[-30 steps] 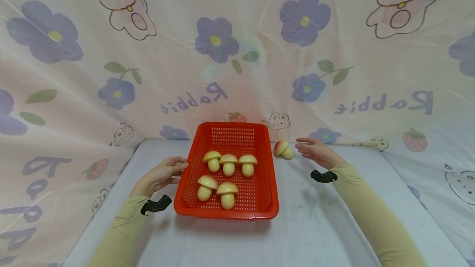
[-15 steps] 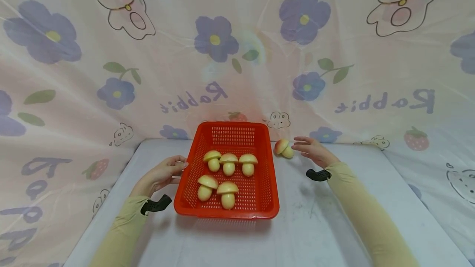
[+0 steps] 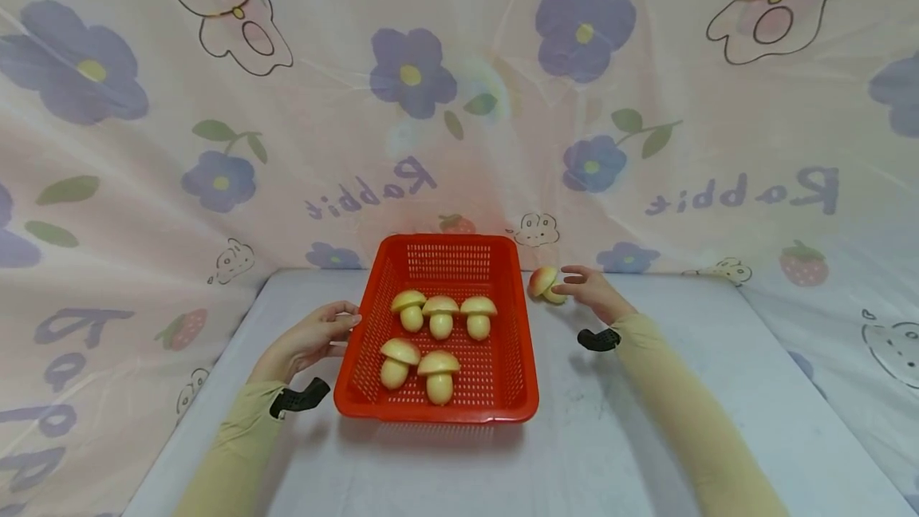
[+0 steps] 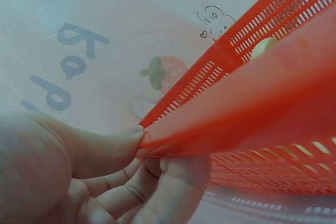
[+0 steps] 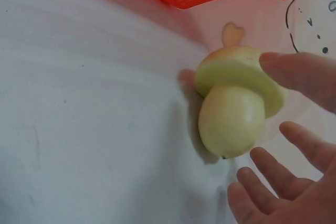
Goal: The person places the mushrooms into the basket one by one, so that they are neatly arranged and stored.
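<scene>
My left hand [image 3: 309, 343] grips the left rim of a red plastic basket [image 3: 438, 413]. In the left wrist view, the thumb lies on top of the rim [image 4: 184, 124] and the fingers curl beneath it. Several toy mushrooms [image 3: 439, 365] with pale stems lie inside the basket. One more toy mushroom [image 3: 542, 281], its cap reddish, lies on the table right of the basket. Beside it is my right hand [image 3: 594, 295], holding nothing. The right wrist view has that mushroom [image 5: 231, 121] between the spread thumb and fingers; whether the thumb touches the cap, I cannot tell.
A white-covered table [image 3: 603, 437] bears the basket. Behind it hangs a curtain [image 3: 459, 150] printed with flowers and rabbits, reaching down to the table's back edge. Black wrist cameras [image 3: 300, 398] sit on both wrists.
My right hand has moved left to the loose mushroom and now partly covers its stem in the head view. My left hand keeps its grip on the basket.
</scene>
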A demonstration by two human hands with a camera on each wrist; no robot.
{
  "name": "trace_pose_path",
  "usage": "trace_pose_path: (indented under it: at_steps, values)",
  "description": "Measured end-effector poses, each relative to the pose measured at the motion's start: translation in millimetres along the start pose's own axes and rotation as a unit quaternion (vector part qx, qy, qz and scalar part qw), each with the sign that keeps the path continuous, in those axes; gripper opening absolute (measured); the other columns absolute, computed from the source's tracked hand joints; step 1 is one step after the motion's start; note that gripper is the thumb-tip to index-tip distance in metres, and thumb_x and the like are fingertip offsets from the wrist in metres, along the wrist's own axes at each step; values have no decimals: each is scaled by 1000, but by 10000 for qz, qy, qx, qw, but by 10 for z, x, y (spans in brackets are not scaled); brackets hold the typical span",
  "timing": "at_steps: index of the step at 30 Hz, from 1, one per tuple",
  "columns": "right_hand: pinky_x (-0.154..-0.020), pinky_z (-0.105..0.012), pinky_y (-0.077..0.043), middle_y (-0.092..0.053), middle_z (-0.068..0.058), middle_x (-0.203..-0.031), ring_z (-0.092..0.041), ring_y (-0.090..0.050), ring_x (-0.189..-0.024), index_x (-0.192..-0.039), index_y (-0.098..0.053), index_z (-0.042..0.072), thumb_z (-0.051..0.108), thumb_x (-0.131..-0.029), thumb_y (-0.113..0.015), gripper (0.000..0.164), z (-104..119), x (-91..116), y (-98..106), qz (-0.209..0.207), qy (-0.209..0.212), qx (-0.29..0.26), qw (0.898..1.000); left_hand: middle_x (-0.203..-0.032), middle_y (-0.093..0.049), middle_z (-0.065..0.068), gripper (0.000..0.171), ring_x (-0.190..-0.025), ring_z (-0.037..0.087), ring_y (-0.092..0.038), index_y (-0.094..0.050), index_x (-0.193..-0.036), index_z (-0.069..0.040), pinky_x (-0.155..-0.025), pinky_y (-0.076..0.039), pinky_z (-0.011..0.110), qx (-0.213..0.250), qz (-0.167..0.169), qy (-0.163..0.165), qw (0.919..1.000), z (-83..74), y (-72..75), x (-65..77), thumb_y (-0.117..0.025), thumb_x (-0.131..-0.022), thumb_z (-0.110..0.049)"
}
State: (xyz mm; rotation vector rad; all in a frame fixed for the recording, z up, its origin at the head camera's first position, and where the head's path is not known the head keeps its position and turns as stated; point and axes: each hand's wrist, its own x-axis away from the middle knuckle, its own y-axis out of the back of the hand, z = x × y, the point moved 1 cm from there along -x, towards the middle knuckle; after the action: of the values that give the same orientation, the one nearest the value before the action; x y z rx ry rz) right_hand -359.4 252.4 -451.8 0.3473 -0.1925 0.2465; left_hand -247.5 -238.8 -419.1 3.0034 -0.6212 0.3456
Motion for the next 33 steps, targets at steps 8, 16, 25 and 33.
trace_pose_path:
  at_steps: [8, 16, 25, 33]
  values:
    - [-109, -55, -22, -27, -28, -148, -40, -26, -136, -148, -24, 0, 15, -88, -70, 77, -17, -64, -62, -128, -8, -11, 9999, -104, -60, 15, 21, -90, 22, -65, -41, -113, 2, -76, -56, 40, -26, -47, 5, 10000, -6, 7, 10, -47, -102, -14]
    - [-108, -55, -24, -24, -25, -151, -42, -20, -137, -150, -19, 3, 10, -85, -72, 84, -42, -92, -66, -237, 314, -24, 9992, -104, -60, 14, 22, -91, 23, -64, -41, -114, 1, -77, -56, 41, 6, -12, 52, 10000, 11, -2, -10, -48, -101, -15]
    - [-109, -55, -24, -25, -25, -150, -42, -22, -137, -149, -21, 1, 10, -87, -71, 80, -57, -116, -72, -168, 556, -95, 9983, -106, -59, 14, 24, -92, 23, -64, -41, -115, 2, -78, -55, 41, -61, -7, 77, 10000, -8, -5, -6, -49, -101, -17]
    - [-108, -53, -27, -25, -27, -149, -44, -23, -136, -148, -24, 1, 5, -86, -69, 77, -41, -158, -149, -93, 650, -229, 9976, -104, -60, 13, 23, -91, 22, -64, -41, -114, 1, -77, -56, 40, 7, -42, 95, 9999, -23, 10, -1, -49, -101, -17]
